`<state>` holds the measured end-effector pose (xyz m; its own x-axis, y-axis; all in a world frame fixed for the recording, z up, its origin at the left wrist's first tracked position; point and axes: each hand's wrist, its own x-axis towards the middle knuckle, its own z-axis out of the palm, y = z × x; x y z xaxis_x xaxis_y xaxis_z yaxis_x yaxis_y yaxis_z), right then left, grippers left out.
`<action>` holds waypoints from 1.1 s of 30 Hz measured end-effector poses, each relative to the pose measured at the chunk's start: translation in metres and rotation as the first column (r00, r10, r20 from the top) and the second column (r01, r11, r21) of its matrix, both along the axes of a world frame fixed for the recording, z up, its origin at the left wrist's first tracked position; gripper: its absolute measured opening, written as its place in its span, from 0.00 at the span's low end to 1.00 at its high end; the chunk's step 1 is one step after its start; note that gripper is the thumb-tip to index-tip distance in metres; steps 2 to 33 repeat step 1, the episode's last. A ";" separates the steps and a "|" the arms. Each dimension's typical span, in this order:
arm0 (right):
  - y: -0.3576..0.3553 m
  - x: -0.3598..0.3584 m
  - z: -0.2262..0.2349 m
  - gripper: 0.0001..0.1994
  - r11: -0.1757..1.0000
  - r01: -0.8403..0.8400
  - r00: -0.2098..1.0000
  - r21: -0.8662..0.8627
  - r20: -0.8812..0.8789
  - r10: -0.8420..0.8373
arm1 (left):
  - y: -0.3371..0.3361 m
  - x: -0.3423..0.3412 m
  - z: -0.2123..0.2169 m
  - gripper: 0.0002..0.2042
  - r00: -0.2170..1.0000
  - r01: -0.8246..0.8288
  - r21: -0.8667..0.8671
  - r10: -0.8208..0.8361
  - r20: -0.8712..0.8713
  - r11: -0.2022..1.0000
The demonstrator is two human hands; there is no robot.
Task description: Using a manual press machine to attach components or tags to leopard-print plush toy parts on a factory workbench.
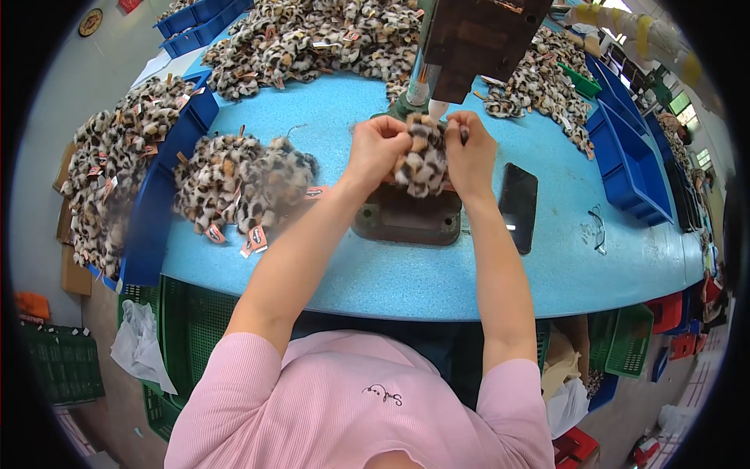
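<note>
1. Left hand (377,144) closed in a fist-like grip on the left edge of a leopard-print plush piece (423,160), fingers curled tight into the fur.
2. Right hand (471,148) pinched shut on the upper right edge of the same plush piece, thumb and fingertips pressed together near its top; a small dark object shows between the fingers, too small to identify.
3. Plush piece held between both hands, just above a dark metal base plate (406,215) resting on the blue table (351,273), directly below the white nozzle tip (437,108) of a dark press machine (476,39) standing at the table's far side.
4. Just left of the left forearm, a heap of matching leopard plush pieces (238,180) with small orange tags, lying on the table against a blue bin (160,211).
5. Further left, beyond that bin, another large heap of plush (109,172) spilling down toward the floor side.
6. At the table's far edge, a wide mound of the same plush (312,35); more to the right of the machine (539,86).
7. Just right of the right forearm, a black phone (518,207) flat on the table, apart from the base plate.
8. Near the right edge, stacked blue trays (625,156), with a thin wire loop (598,230) on the table beside them.
9. Below the table edge, green crates (187,328) and a pink shirt (351,399) in the foreground.
</note>
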<state>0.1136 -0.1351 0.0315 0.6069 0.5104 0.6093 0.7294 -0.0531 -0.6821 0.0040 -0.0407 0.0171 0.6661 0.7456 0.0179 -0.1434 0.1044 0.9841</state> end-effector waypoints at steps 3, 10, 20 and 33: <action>0.004 0.003 0.001 0.06 0.998 0.021 0.999 -0.067 -0.033 -0.023 | 0.006 0.004 -0.004 0.01 1.000 -0.018 0.070 0.018 -0.004 0.997; 0.004 0.003 0.001 0.06 0.998 0.021 0.999 -0.067 -0.033 -0.023 | 0.006 0.004 -0.004 0.01 1.000 -0.018 0.070 0.018 -0.004 0.997; 0.004 0.003 0.001 0.06 0.998 0.021 0.999 -0.067 -0.033 -0.023 | 0.006 0.004 -0.004 0.01 1.000 -0.018 0.070 0.018 -0.004 0.997; 0.004 0.003 0.001 0.06 0.998 0.021 0.999 -0.067 -0.033 -0.023 | 0.006 0.004 -0.004 0.01 1.000 -0.018 0.070 0.018 -0.004 0.997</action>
